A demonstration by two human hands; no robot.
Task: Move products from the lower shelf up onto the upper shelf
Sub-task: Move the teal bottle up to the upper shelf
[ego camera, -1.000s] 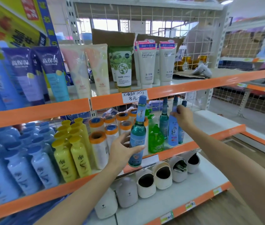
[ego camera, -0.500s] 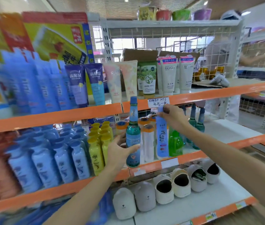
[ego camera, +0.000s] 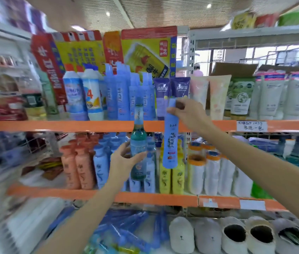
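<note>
My left hand (ego camera: 125, 160) grips a teal glass bottle (ego camera: 138, 138) with a blue cap by its lower body, upright, its neck crossing the upper shelf's orange edge (ego camera: 71, 125). My right hand (ego camera: 187, 110) pinches the cap end of a tall light-blue spray bottle (ego camera: 170, 142), which hangs down in front of the lower shelf. Both bottles are in the air, in front of a row of matching light-blue bottles (ego camera: 123, 96) standing on the upper shelf. The lower shelf's orange edge (ego camera: 145, 197) runs beneath both hands.
The upper shelf also holds white-and-blue bottles (ego camera: 82, 96), purple tubes (ego camera: 170, 92), pink tubes (ego camera: 209, 96) and white tubes (ego camera: 282, 96). The lower shelf carries orange, blue and yellow bottles (ego camera: 170, 176) and white orange-capped bottles (ego camera: 212, 173). Slippers (ego camera: 233, 235) lie on the bottom shelf.
Both hands have risen and swung left with their bottles. The light-blue bottle now hangs higher, its cap at upper-shelf level. The view has panned left and up.
</note>
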